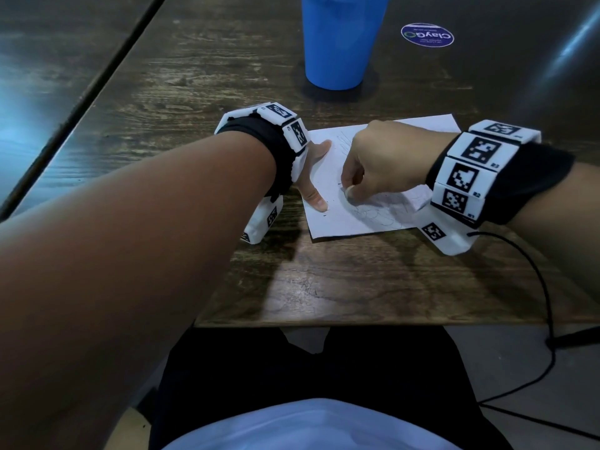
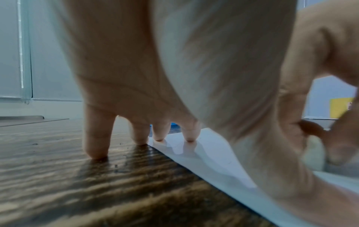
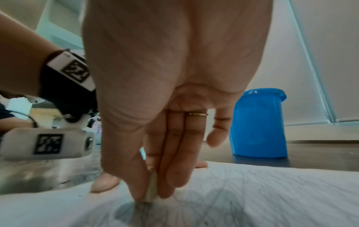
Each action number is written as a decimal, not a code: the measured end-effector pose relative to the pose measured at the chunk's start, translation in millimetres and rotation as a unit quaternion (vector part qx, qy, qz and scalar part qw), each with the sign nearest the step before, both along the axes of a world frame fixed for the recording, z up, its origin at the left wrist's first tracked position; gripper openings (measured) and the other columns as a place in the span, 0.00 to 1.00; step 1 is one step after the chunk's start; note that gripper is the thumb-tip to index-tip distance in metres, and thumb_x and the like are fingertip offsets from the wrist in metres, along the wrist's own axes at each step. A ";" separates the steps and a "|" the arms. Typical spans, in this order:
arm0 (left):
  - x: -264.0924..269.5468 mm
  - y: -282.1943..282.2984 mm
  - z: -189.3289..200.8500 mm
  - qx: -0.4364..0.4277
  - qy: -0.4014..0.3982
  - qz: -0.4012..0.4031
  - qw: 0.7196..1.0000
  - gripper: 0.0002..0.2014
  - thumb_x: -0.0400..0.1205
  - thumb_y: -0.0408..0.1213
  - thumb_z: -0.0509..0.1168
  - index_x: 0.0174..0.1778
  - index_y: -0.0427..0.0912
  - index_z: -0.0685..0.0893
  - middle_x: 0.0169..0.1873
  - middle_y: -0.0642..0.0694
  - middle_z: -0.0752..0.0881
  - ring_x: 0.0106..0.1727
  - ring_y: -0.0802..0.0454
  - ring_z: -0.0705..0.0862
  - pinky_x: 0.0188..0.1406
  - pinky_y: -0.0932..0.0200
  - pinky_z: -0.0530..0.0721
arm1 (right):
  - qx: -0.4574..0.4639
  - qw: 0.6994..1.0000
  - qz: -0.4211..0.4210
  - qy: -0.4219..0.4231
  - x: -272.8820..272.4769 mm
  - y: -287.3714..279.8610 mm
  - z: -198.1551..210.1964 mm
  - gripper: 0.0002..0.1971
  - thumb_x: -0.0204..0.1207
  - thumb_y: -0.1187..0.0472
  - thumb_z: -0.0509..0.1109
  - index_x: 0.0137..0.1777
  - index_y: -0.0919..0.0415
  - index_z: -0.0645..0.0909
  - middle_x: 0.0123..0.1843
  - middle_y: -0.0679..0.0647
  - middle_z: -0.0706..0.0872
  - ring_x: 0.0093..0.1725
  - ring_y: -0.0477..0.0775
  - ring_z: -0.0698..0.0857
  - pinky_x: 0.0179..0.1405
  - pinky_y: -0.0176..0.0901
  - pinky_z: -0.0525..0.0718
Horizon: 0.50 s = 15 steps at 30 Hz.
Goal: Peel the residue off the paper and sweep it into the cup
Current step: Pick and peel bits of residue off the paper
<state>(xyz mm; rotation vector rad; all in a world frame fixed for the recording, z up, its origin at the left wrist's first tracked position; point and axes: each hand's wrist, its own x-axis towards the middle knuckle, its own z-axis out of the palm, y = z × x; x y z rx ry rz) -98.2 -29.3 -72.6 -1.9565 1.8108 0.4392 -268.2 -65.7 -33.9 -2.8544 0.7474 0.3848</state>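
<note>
A white paper point(image 1: 331, 219) with pencil scribbles lies on the dark wooden table. My left hand point(image 1: 311, 173) presses its left edge with spread, straight fingers point(image 2: 190, 135); two fingertips are on the paper point(image 2: 204, 161) and the others on the wood. My right hand point(image 1: 373, 164) pinches a small whitish eraser point(image 3: 151, 192) and holds its tip on a grey smudge on the paper point(image 3: 252, 192). A few dark specks of residue point(image 1: 324, 216) lie near my left thumb. The blue cup point(image 1: 337, 43) stands upright beyond the paper, also visible as the cup point(image 3: 258, 122) in the right wrist view.
A round purple sticker point(image 1: 427, 34) lies on the table to the right of the cup. A black cable point(image 1: 545, 287) runs from my right wrist over the table's near edge point(image 1: 324, 323). Tiny crumbs point(image 2: 116, 165) dot the wood beside the paper.
</note>
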 end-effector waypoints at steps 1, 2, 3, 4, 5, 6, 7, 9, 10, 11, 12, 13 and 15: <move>-0.2 -0.3 0.2 0.002 -0.010 -0.002 1.000 0.67 0.66 0.74 0.73 0.89 0.53 0.36 0.89 0.39 0.48 0.87 0.37 0.58 0.83 0.41 0.59 | 0.002 1.000 0.013 0.004 -1.3 1.2 -0.7 0.05 0.71 0.49 0.80 0.43 0.48 0.92 0.34 0.37 0.88 0.37 0.42 0.84 0.37 0.42 0.81; -0.4 -0.4 0.0 0.003 -0.014 -0.005 1.000 0.67 0.66 0.74 0.73 0.89 0.53 0.36 0.89 0.39 0.49 0.87 0.37 0.58 0.82 0.41 0.59 | 0.012 0.999 0.026 0.013 -3.0 3.0 -0.9 0.04 0.72 0.50 0.79 0.41 0.48 0.92 0.33 0.36 0.88 0.36 0.41 0.84 0.36 0.39 0.79; -1.1 -0.8 -0.2 0.003 -0.013 -0.005 1.000 0.67 0.66 0.73 0.73 0.89 0.52 0.36 0.89 0.39 0.48 0.87 0.37 0.58 0.83 0.41 0.59 | 0.028 0.999 0.038 0.024 -5.1 5.0 -0.6 0.04 0.72 0.51 0.79 0.41 0.49 0.92 0.33 0.36 0.89 0.35 0.40 0.85 0.35 0.38 0.78; -1.7 -0.3 -0.1 0.003 -0.009 -0.005 1.000 0.67 0.67 0.72 0.73 0.89 0.51 0.36 0.89 0.39 0.48 0.87 0.37 0.57 0.83 0.41 0.58 | 0.044 0.997 0.049 0.037 -7.0 6.6 0.2 0.04 0.72 0.51 0.79 0.41 0.49 0.92 0.34 0.35 0.89 0.35 0.39 0.85 0.35 0.37 0.78; -2.2 -0.3 0.5 0.003 -0.004 -0.004 1.000 0.66 0.68 0.71 0.73 0.89 0.51 0.36 0.89 0.39 0.48 0.87 0.38 0.56 0.83 0.42 0.57 | 0.055 0.996 0.058 0.048 -8.5 8.1 1.1 0.04 0.73 0.51 0.79 0.42 0.49 0.93 0.35 0.35 0.90 0.36 0.39 0.86 0.36 0.37 0.80; -2.2 -0.1 0.6 0.002 -0.003 -0.004 1.000 0.66 0.68 0.71 0.74 0.89 0.50 0.36 0.89 0.39 0.48 0.88 0.38 0.56 0.83 0.42 0.57 | 0.061 0.995 0.063 0.055 -9.6 9.2 2.1 0.04 0.73 0.51 0.79 0.42 0.49 0.93 0.35 0.36 0.90 0.36 0.39 0.86 0.37 0.38 0.82; -2.5 -0.1 1.0 0.001 -0.003 -0.004 1.000 0.66 0.68 0.70 0.74 0.89 0.50 0.36 0.89 0.39 0.48 0.88 0.38 0.56 0.83 0.42 0.57 | 0.061 0.994 0.065 0.057 -10.2 9.4 2.7 0.04 0.73 0.51 0.79 0.42 0.49 0.93 0.35 0.36 0.90 0.36 0.39 0.86 0.38 0.39 0.83; -2.3 -0.6 2.2 0.002 -0.005 -0.004 1.000 0.66 0.68 0.71 0.74 0.89 0.50 0.36 0.89 0.39 0.48 0.87 0.37 0.56 0.83 0.42 0.57 | 0.049 0.996 0.058 0.044 -9.8 8.8 3.4 0.04 0.72 0.50 0.79 0.41 0.47 0.92 0.33 0.36 0.89 0.35 0.40 0.86 0.36 0.40 0.82; -1.8 -1.4 2.1 0.004 -0.008 -0.003 1.000 0.67 0.68 0.71 0.74 0.89 0.51 0.36 0.89 0.39 0.48 0.87 0.37 0.57 0.83 0.41 0.58 | 0.037 0.998 0.050 0.034 -9.1 8.1 3.3 0.04 0.72 0.50 0.79 0.41 0.47 0.92 0.33 0.37 0.89 0.35 0.40 0.85 0.36 0.40 0.81; -1.8 -1.4 2.0 0.006 -0.010 -0.002 1.000 0.67 0.67 0.72 0.74 0.89 0.52 0.36 0.89 0.39 0.48 0.87 0.37 0.57 0.83 0.41 0.58 | 0.022 0.999 0.040 0.023 -8.5 7.2 3.3 0.04 0.71 0.49 0.79 0.41 0.47 0.92 0.33 0.37 0.89 0.35 0.40 0.85 0.36 0.42 0.82; -1.5 -1.8 1.8 0.006 -0.012 -0.003 1.000 0.67 0.66 0.72 0.74 0.89 0.52 0.36 0.89 0.39 0.48 0.87 0.37 0.56 0.83 0.40 0.58 | 0.006 0.999 0.030 0.015 -8.1 6.4 2.9 0.05 0.71 0.48 0.79 0.42 0.47 0.92 0.34 0.37 0.89 0.36 0.40 0.84 0.38 0.44 0.84; -1.7 -1.4 1.7 0.005 -0.012 -0.003 1.000 0.67 0.66 0.73 0.74 0.89 0.53 0.36 0.89 0.40 0.47 0.88 0.37 0.56 0.83 0.40 0.57 | -0.011 1.000 0.026 0.008 -7.5 5.8 2.3 0.06 0.71 0.48 0.79 0.43 0.47 0.92 0.35 0.38 0.89 0.37 0.40 0.84 0.39 0.45 0.85; -1.0 -1.4 0.6 0.006 -0.011 0.000 1.000 0.68 0.65 0.73 0.74 0.89 0.53 0.36 0.89 0.40 0.47 0.88 0.37 0.56 0.83 0.39 0.57 | -0.026 0.999 0.031 0.002 -7.1 6.1 0.4 0.06 0.72 0.48 0.79 0.44 0.47 0.92 0.36 0.39 0.89 0.37 0.41 0.83 0.40 0.46 0.86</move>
